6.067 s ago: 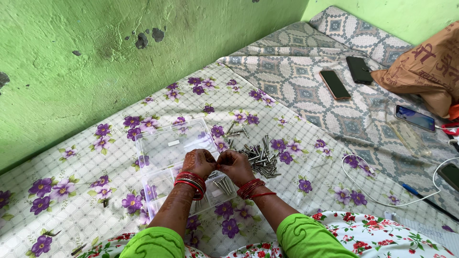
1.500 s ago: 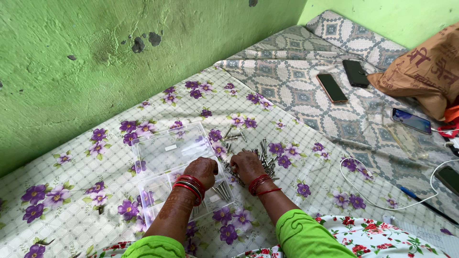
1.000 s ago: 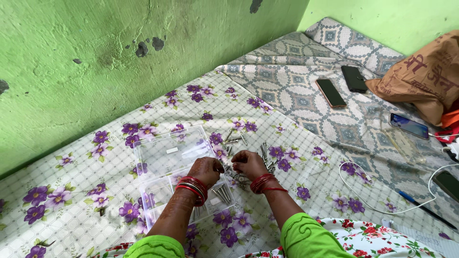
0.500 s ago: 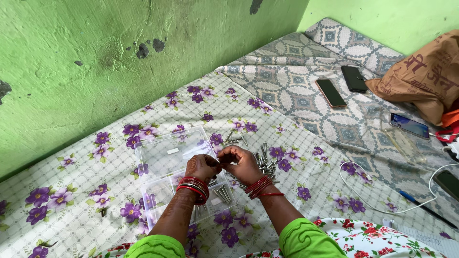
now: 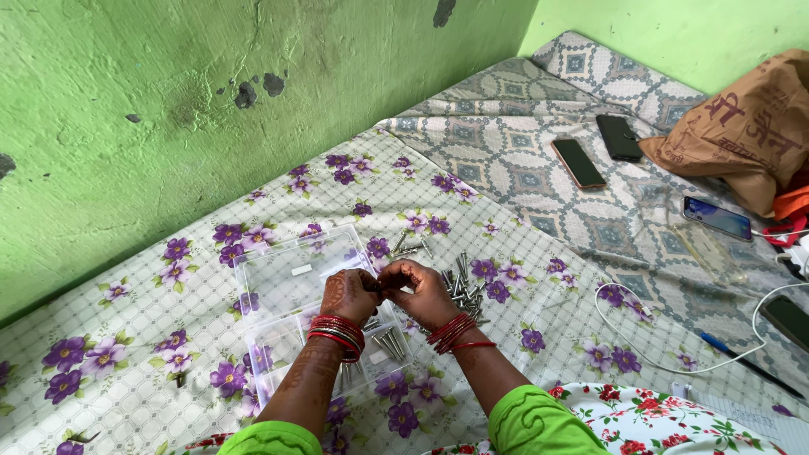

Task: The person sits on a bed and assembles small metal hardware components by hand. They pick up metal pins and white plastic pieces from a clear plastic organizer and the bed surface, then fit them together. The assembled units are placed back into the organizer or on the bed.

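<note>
My left hand (image 5: 348, 294) and my right hand (image 5: 419, 292) meet fingertip to fingertip above a clear plastic box (image 5: 286, 354), pinching a small metal bolt between them; the bolt itself is mostly hidden by the fingers. Both wrists carry red bangles. The box's open lid (image 5: 282, 265) lies flat behind it, and several bolts (image 5: 389, 342) lie in its near compartment. A loose pile of silver bolts (image 5: 463, 285) rests on the flowered sheet just right of my right hand.
A green wall (image 5: 168, 109) runs along the left. On the patterned sheet at the right lie three phones (image 5: 578, 163), a brown bag (image 5: 742, 126), a white cable (image 5: 674, 362) and a blue pen (image 5: 725, 347).
My right hand reached into the bolt pile, picked something up, and came back to meet my left hand over the box. The view shifted slightly.
</note>
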